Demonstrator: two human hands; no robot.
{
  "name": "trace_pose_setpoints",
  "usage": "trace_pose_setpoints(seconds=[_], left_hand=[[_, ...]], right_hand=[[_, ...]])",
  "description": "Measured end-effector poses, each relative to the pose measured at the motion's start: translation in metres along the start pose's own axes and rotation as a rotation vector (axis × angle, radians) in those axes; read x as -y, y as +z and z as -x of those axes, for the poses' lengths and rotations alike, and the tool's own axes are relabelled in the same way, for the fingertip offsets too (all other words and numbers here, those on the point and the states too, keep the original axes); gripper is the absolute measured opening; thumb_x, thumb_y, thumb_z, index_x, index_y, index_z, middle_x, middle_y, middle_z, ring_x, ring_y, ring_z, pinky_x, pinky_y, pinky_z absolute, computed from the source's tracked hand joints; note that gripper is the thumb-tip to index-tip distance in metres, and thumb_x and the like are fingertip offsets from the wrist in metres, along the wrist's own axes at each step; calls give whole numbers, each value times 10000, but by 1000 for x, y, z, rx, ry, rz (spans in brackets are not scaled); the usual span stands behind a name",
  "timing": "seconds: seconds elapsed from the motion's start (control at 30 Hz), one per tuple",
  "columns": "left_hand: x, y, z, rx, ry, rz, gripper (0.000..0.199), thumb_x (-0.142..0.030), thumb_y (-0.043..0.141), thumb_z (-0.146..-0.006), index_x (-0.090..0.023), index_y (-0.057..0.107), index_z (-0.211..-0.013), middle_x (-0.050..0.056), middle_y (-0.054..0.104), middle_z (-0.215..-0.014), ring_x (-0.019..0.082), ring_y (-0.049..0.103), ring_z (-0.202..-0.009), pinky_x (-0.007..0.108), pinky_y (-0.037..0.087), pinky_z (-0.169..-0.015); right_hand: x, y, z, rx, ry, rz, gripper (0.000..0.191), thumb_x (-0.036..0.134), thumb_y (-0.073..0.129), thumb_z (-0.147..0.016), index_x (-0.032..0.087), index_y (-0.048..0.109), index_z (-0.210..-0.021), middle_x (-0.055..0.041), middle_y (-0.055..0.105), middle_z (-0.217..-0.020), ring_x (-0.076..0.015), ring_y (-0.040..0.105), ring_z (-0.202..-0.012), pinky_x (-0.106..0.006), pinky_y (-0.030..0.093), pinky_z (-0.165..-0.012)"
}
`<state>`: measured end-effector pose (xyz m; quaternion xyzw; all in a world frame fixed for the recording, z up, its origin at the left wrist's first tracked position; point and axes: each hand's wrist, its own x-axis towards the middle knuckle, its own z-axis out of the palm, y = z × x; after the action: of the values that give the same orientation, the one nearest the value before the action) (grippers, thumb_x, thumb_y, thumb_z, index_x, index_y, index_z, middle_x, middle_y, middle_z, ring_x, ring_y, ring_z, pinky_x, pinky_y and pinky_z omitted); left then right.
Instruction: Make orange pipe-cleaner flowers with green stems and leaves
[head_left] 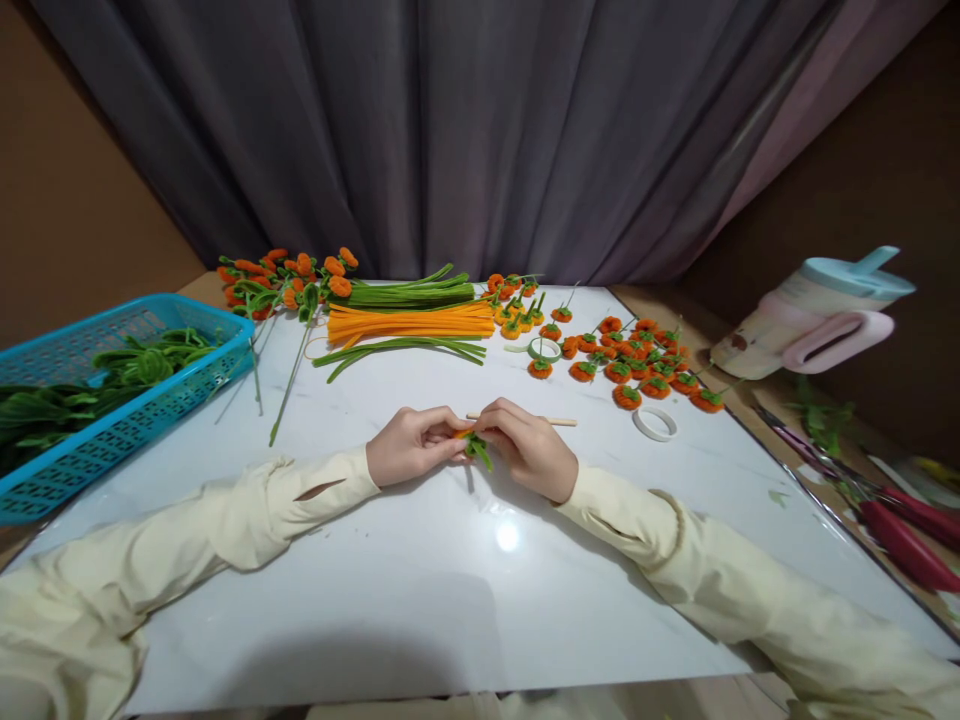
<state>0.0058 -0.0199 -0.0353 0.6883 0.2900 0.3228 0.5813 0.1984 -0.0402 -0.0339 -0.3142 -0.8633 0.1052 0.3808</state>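
Observation:
Low over the middle of the white table, my left hand [411, 445] and my right hand [531, 448] meet around a small orange and green pipe-cleaner persimmon [477, 448]. Both hands have their fingers closed on it; most of its orange part is hidden by them, while green tips stick out below. A thin wooden stick [562, 422] lies just behind my right hand. Farther back are bundles of orange pipe cleaners [409, 322] and green pipe cleaners [405, 293], with a few loose green ones [442, 346] in front.
Many finished orange persimmons [630, 370] and a white tape roll [655, 424] lie right. Orange pieces on green stems [300, 275] lie back left. A blue basket [180, 385] holds green leaves at left. A tumbler [814, 315] and red-handled pliers [900, 540] stand and lie at right.

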Motion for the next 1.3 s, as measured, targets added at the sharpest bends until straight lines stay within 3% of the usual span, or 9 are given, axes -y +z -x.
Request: trace_pose_setpoints(seconds=[0.2, 0.37, 0.6, 0.83, 1.07, 1.3], left_hand=[[-9, -4, -4, -20, -123, 175, 363, -293, 690, -719, -92, 563, -994, 89, 689, -811, 206, 673, -749, 311, 547, -726], [-11, -10, -5, 65, -226, 221, 335, -272, 685, -723, -95, 592, -992, 83, 685, -815, 212, 677, -722, 281, 551, -696], [-12, -13, -6, 202, -284, 284, 359, -215, 711, -690, -118, 545, -994, 51, 664, -786, 209, 675, -725, 260, 541, -677], [-9, -8, -6, 157, -304, 270, 352, -218, 739, -654, -120, 529, -918, 28, 658, -717, 194, 674, -642, 255, 543, -615], [-11, -8, -6, 168, -300, 270, 334, -218, 742, -649, -107, 541, -891, 32, 662, -702, 193, 675, -643, 249, 547, -628], [-11, -9, -6, 181, -318, 264, 352, -217, 749, -638, -106, 541, -899, 22, 653, -671, 192, 674, -630, 238, 544, -611]], right_hand=[[0, -13, -1, -54, 83, -82, 116, 180, 412, -890, 182, 528, -886, -59, 555, -790, -136, 518, -689, -253, 448, -618], [-1, -15, 3, 35, -69, -153, 169, 131, 373, -888, 188, 518, -954, -89, 565, -897, -154, 553, -835, -283, 471, -722], [-1, -12, 2, 88, -110, -166, 152, 157, 388, -891, 182, 535, -915, -103, 565, -908, -156, 562, -828, -284, 488, -707], [1, -12, 0, 86, -107, -214, 128, 134, 413, -876, 181, 531, -865, -86, 571, -848, -147, 566, -792, -272, 489, -694], [-2, -10, 3, 102, -129, -138, 130, 107, 400, -856, 182, 500, -889, -83, 579, -841, -156, 575, -808, -274, 493, -692], [3, -15, 2, 185, -179, 117, 197, 64, 348, -837, 159, 505, -909, -92, 601, -888, -167, 582, -792, -258, 482, -629]])
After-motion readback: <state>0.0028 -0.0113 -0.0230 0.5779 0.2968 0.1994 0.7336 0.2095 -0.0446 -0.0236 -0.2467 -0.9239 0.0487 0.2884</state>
